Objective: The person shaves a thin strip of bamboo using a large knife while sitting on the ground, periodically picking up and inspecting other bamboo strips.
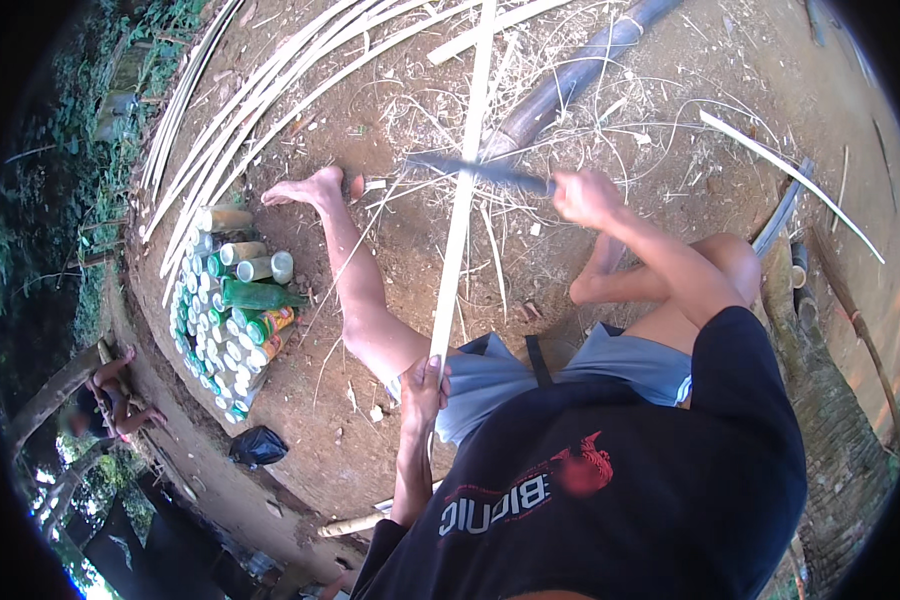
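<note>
A long pale bamboo strip (454,245) runs away from me, from my lap past the top of the view. My left hand (423,388) is closed around its near part, thumb on top, beside my left thigh. In my right hand (585,198) is the handle of a long-bladed knife (510,177). Its dark blade, slightly smeared by motion, points left and crosses the strip; I cannot tell how deeply it bites. Just beyond the blade, a thick dark bamboo pole (560,88) lies on the ground, passing behind the strip.
Thin shavings (610,110) litter the ground around the pole. Several long bamboo strips (240,125) curve across the far left. Nearer stand many bottles and jars (232,345), then a black plastic bag (258,447). A tree trunk (830,380) lies at right. Another person (120,400) sits far left.
</note>
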Demonstrator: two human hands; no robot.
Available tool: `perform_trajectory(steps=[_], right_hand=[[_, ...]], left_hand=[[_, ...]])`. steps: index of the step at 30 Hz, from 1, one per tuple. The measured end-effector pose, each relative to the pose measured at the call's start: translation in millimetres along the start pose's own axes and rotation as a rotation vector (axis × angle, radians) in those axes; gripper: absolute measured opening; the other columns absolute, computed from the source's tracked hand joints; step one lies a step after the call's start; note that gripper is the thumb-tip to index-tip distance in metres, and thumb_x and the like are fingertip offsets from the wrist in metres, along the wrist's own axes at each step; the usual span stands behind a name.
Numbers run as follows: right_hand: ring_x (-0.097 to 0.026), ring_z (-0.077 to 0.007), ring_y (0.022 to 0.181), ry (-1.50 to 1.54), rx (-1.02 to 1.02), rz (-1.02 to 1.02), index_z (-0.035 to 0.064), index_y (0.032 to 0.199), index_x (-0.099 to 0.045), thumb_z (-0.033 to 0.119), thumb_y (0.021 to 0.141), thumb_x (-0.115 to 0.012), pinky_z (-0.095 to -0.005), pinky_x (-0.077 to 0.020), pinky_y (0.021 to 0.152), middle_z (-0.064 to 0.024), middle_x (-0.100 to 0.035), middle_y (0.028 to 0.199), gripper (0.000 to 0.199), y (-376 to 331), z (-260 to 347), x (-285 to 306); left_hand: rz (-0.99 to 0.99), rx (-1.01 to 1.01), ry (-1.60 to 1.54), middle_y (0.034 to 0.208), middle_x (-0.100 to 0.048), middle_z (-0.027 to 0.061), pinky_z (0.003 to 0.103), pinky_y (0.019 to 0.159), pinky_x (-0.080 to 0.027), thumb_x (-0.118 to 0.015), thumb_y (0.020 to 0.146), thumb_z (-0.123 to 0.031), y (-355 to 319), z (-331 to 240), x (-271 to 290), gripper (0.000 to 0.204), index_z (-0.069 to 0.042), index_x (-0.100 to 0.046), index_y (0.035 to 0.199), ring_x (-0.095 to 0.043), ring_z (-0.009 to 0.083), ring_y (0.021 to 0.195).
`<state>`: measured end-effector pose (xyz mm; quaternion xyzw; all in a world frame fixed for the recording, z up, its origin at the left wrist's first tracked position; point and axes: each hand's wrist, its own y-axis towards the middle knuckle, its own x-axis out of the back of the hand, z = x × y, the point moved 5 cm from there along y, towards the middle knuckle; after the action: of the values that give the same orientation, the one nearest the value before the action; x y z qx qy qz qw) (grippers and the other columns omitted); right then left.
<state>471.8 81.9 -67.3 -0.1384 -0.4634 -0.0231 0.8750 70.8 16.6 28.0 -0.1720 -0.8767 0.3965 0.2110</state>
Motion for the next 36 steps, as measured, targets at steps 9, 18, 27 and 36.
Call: perform_trajectory(steps=[9,18,27,36], right_hand=[[-0.066,-0.0239,0.063,-0.237,-0.141,0.095,0.0099,0.089,-0.067,0.021,0.087,-0.054,-0.0405,-0.0514,0.054,-0.0091,-0.067,0.073,0.017,9.0,-51.8,32.0],[-0.067,-0.0378,0.077,0.034,-0.305,0.410,0.0022,0.087,-0.065,0.015,0.084,-0.058,-0.0476,-0.0490,0.072,-0.0209,-0.067,0.081,0.015,-59.7,-4.1,-62.1],[-0.059,-0.0162,0.050,0.399,-0.617,0.425,0.0086,0.072,-0.056,0.027,0.087,-0.068,-0.0333,-0.0447,0.046,-0.0070,-0.057,0.059,0.027,-87.8,-14.2,-32.1],[-0.056,-0.0186,0.048,0.263,-0.148,-0.090,0.0078,0.083,-0.054,0.019,0.087,-0.063,-0.0380,-0.0452,0.043,-0.0064,-0.057,0.059,0.015,-110.1,58.5,0.7]], left_hand=[[0.082,0.027,0.013,0.054,-0.053,0.0038,0.024,0.040,-0.037,-0.044,0.101,-0.032,-44.2,28.4,24.0,0.040,-0.002,-0.061,0.082,-0.048,0.0097,0.043],[-0.209,-0.108,0.308,0.060,-0.061,0.0097,0.032,0.057,-0.046,-0.051,0.098,-0.025,-17.5,40.2,20.7,0.031,0.002,-0.065,0.089,-0.057,0.0175,0.053],[-0.436,-0.470,0.635,0.103,-0.063,0.0235,0.046,0.089,-0.046,-0.061,0.091,-0.027,37.0,-22.0,16.3,0.036,0.007,-0.065,0.104,-0.061,0.0379,0.095],[0.398,0.007,-0.081,0.085,-0.068,0.0151,0.029,0.057,-0.053,-0.045,0.103,-0.026,148.2,-61.1,-63.0,0.033,0.004,-0.057,0.112,-0.068,0.0217,0.072]])
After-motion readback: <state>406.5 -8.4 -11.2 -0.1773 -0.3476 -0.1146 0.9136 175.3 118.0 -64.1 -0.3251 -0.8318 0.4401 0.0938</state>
